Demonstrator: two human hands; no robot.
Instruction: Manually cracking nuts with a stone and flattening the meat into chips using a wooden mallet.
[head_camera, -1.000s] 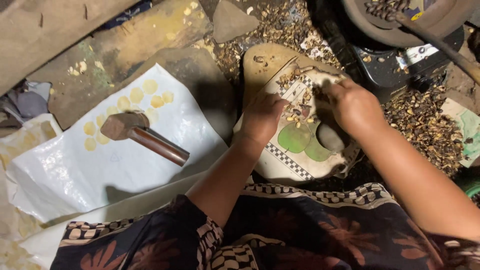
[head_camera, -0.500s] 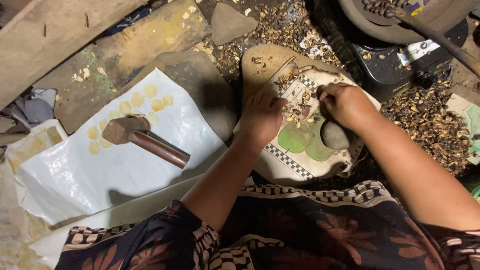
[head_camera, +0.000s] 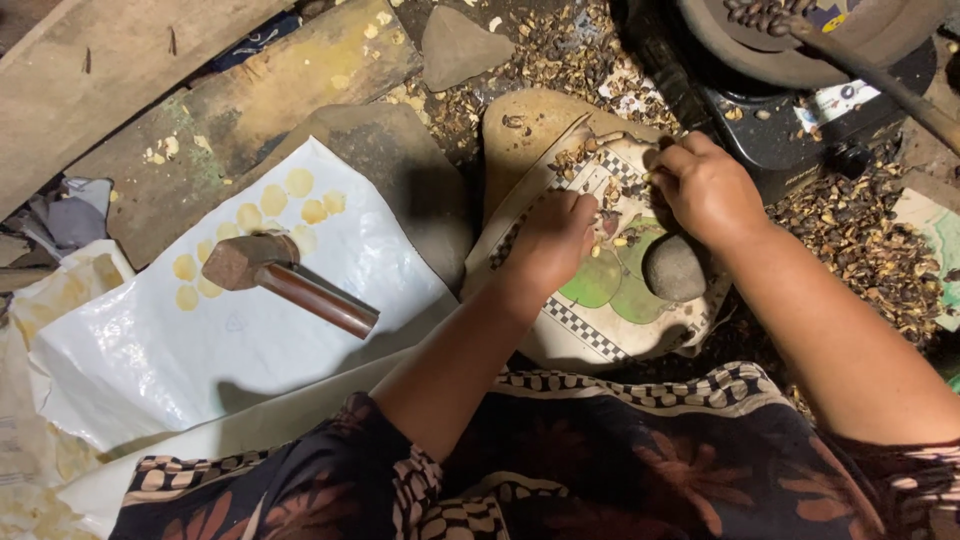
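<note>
My left hand (head_camera: 553, 238) rests knuckles-up on a patterned cloth (head_camera: 590, 320) with green shapes and a checked border, its bent fingertips among small yellow and brown seeds (head_camera: 612, 238). My right hand (head_camera: 706, 186) is curled at the cloth's far edge, its fingers pinched together on a small pale seed. A smooth round grey stone (head_camera: 675, 268) lies on the cloth just below my right wrist. What my left fingertips hold is hidden.
A wooden mallet (head_camera: 272, 272) lies on a white sheet (head_camera: 200, 350) dotted with flat yellow discs (head_camera: 272, 200). Seed husks (head_camera: 850, 240) litter the ground at right. A dark stove and pan (head_camera: 800, 60) stand at the back right, and planks (head_camera: 120, 80) at the back left.
My left hand has slid right and farther onto the cloth among the seeds. My right hand has moved up toward the cloth's far edge, uncovering the grey stone.
</note>
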